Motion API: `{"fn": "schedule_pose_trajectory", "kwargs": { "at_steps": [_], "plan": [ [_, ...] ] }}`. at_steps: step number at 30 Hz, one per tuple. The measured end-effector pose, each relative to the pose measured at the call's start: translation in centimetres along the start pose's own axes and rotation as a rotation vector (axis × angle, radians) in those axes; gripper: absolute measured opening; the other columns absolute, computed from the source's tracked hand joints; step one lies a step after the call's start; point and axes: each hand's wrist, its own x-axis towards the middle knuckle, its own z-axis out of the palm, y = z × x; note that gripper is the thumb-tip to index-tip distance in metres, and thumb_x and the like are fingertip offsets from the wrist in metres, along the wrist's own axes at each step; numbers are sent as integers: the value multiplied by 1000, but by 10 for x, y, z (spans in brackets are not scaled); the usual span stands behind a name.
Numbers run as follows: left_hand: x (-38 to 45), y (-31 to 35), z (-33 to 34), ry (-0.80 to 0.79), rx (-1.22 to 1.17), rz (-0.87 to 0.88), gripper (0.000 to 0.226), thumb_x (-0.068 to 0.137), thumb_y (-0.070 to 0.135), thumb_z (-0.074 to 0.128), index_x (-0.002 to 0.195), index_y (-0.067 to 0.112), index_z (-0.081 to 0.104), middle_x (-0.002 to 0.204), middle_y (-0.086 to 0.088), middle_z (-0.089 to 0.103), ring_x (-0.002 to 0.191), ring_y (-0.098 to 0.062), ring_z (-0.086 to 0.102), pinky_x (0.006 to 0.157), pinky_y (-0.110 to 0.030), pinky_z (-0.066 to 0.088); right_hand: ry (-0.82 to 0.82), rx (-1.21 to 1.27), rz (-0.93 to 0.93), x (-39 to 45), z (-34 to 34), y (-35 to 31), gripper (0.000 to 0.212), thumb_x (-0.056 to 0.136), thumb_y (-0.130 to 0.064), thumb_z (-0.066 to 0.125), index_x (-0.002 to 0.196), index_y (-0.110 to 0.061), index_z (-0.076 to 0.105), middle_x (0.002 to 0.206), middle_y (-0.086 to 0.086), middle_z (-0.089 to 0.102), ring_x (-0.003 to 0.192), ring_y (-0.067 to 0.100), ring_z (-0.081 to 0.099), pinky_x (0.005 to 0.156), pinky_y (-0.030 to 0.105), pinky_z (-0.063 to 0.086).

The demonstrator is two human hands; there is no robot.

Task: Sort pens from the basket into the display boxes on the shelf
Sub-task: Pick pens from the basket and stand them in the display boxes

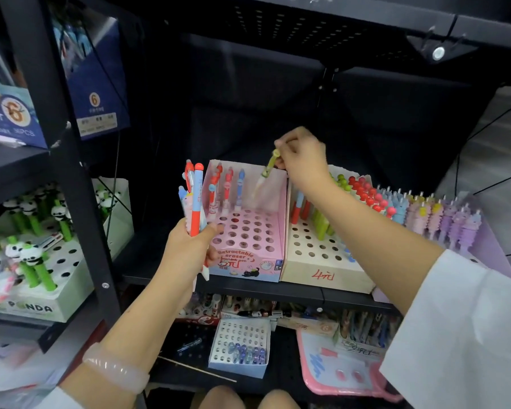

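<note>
Black metal shelf (71, 172) filling the view, upright post on the left, boards at several heights. On the middle board, side by side and touching: pink box (248, 231) with rows of round holes, cream box (316, 255) to its right marked in red on the front, then a lilac box (493, 246) at the far right, partly hidden by the sleeve. Three pens (226, 187) standing in the pink box's back row (two red, one blue); rest of its holes bare. Cream and lilac boxes packed along the back with pens in green, red, blue, pink and purple. Further left, a white box (39, 290) with green panda pens. On the lower board, a small white box (239, 349) with a few bluish pens, and a pink pouch (342, 367) beside it. Left hand (189, 246) curled round a bunch of pens (194, 202), upright, just in front of the pink box's left edge. Right hand (303, 156) raised over the pink box's back right corner, fingertips pinching the top of a yellow-green pen (267, 169), tip slanting down toward the holes, not yet seated. Basket not in view.
</note>
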Motion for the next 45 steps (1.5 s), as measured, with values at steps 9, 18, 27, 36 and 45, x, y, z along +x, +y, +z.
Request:
{"fn": "schedule_pose_trajectory", "kwargs": {
  "at_steps": [9, 18, 27, 36, 45],
  "plan": [
    [-4, 2, -6, -88, 19, 3, 10, 90, 17, 58, 100, 20, 60, 86, -10, 69, 44, -4, 48, 43, -17, 42, -321, -450, 51, 6, 31, 25, 24, 95, -20, 51, 105, 1, 57, 100, 21, 65, 93, 33, 63, 84, 44, 51],
    [-2, 5, -11, -187, -13, 0, 7, 92, 13, 55, 85, 12, 54, 56, 4, 49, 42, -6, 39, 39, -18, 36, -181, -615, -151, -3, 31, 10, 29, 94, -27, 52, 114, -8, 61, 112, 11, 60, 96, 22, 59, 76, 31, 44],
    [-9, 12, -4, -240, 24, 69, 4, 92, 18, 56, 92, 14, 56, 54, 5, 49, 41, -6, 37, 39, -18, 34, -485, 410, 176, -39, 36, -29, 10, 92, -15, 57, 97, -6, 57, 72, 1, 63, 56, 1, 61, 58, 18, 52],
    [-8, 11, -11, -91, -3, 75, 9, 90, 16, 59, 84, 14, 53, 59, 1, 50, 44, -8, 40, 42, -18, 38, -566, 749, 411, -44, 21, -19, 7, 93, -7, 53, 94, -4, 60, 82, 8, 67, 71, 9, 68, 69, 17, 57],
    [-7, 8, -28, 52, 30, 48, 9, 92, 19, 55, 84, 13, 54, 68, 3, 63, 45, -7, 42, 43, -19, 39, -286, 372, 95, -25, 20, -23, 26, 89, -9, 61, 114, -10, 59, 84, 5, 69, 82, 10, 68, 84, 24, 55]
  ]
}}
